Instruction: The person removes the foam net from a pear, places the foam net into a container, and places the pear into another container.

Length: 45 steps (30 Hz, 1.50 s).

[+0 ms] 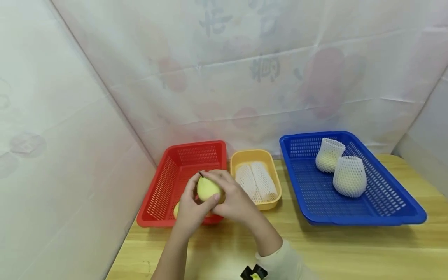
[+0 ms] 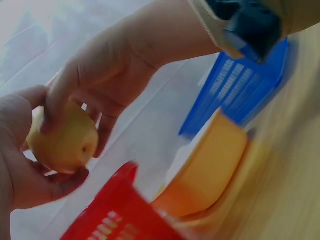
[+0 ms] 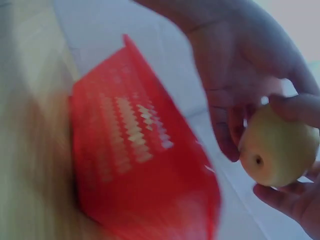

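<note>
A yellow-green pear with a dark stem is held between both hands over the front of the red basket. My left hand grips its left side, fingers curved round it. On the other side my right hand holds it, the thumb lying across the front. The left wrist view shows the underside of the pear with its small dark blossom end. Part of another pear shows inside the red basket, behind the left hand.
A small yellow basket with white foam net sleeves stands right of the red one. Farther right, a blue basket holds two net-wrapped fruits, a front one and a rear one. A cloth-covered wall rises behind the table.
</note>
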Each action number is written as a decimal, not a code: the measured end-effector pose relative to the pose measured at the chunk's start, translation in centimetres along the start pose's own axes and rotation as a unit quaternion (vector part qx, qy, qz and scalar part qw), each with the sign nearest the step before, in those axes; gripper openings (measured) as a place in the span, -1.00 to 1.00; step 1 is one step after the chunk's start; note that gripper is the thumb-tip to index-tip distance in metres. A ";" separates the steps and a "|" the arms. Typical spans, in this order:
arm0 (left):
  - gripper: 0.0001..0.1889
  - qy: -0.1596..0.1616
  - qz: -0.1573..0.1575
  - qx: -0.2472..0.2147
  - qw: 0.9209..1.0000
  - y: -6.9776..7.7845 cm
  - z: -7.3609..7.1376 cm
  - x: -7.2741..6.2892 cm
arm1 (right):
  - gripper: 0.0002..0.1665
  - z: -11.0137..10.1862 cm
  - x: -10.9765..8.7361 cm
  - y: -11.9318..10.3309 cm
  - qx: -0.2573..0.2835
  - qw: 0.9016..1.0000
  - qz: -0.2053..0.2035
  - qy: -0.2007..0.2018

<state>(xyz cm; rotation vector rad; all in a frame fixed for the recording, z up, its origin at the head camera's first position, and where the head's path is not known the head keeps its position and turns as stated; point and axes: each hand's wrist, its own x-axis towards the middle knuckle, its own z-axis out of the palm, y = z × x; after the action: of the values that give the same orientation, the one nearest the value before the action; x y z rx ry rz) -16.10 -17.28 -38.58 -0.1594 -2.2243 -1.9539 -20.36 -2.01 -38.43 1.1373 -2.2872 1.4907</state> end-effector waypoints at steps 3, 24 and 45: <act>-0.21 0.015 -0.028 0.042 0.999 0.1 -1.1 -0.2 | -0.08 1.8 0.3 -0.3 -0.066 0.997 -0.026 0.023; -0.29 0.008 -0.069 0.107 0.992 2.2 -4.4 -1.1 | -0.13 3.2 0.4 -0.6 -0.007 1.000 -0.024 0.001; -0.31 0.050 -0.032 0.245 0.968 2.4 -10.2 1.0 | -0.47 0.6 -0.7 1.1 -0.050 0.996 0.029 -0.065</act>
<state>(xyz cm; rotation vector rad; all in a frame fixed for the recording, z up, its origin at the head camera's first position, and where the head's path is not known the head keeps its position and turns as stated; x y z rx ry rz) -15.97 -27.11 -34.77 0.0775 -2.5810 -1.3420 -20.51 -1.94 -39.81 1.1837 -2.4702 1.3410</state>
